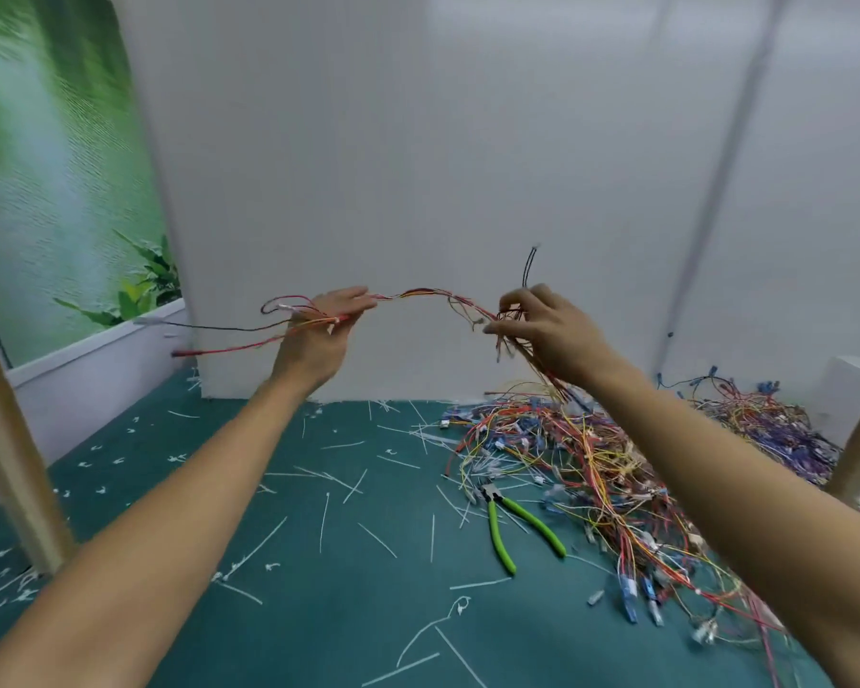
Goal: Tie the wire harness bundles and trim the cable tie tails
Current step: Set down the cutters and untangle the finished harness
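Head view. Held one wire harness (pixel 428 294) in the air between both hands, well above the worktop (pixel 319 613). Gripped its near-left end in the left hand (pixel 319 330), fingers curled round the strands, with loose red and black leads trailing out to the left past the wrist. Pinched the other end in the right hand (pixel 542 325), fingers bent round a tuft of strands running down into the tangled pile (pixel 592 469) on the right of the worktop. Saw no cable tie on the held span, and could not make one out in either hand.

Judged the step as drawing one harness free and straightening it ahead of tying. Called for steady, even tension between the hands rather than a jerk, given strands apparently meshed with the pile below the right hand. Looked best to shake off snagged neighbours first, then to lay the strands parallel, fold in the black leads (pixel 528 265) standing up above the right hand, and close the tie near mid-span.

Located the green-handled cutters (pixel 512 528) on the worktop at the edge of the pile, among scattered white tie offcuts (pixel 324 518), probably within reach for trimming. Advised cutting each tail flush at the tie head, clear of the insulation.
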